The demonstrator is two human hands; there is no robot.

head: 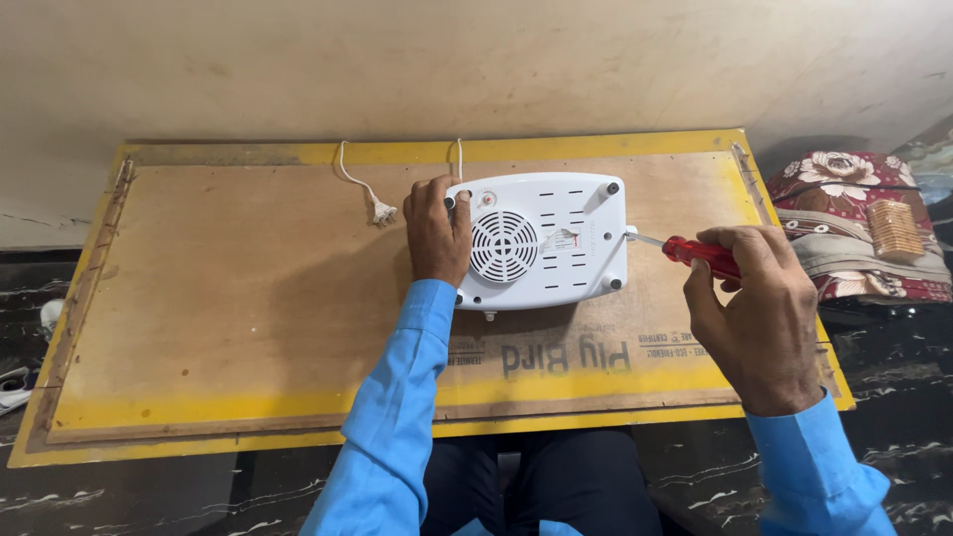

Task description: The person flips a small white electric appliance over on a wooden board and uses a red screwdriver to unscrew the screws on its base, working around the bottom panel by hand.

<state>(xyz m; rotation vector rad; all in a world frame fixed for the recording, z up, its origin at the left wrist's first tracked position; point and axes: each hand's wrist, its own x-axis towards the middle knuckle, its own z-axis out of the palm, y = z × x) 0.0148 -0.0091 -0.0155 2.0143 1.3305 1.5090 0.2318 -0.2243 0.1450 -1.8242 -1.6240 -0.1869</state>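
Observation:
A white flat appliance [556,243] lies upside down on a plywood board [248,298], its round fan grille and black feet facing up. My left hand [437,230] presses on the appliance's left edge, fingers curled over it. My right hand [759,313] grips a red-handled screwdriver [695,253]. The metal tip of the screwdriver meets the appliance's right side. A white cord with a plug [382,210] runs from the back of the appliance over the board's far edge.
The board has yellow painted edges and rests over a dark marble floor [149,496]. A floral cushion or folded blanket [854,223] lies to the right. A plain wall stands behind the board. Small white items sit at the far left [30,377].

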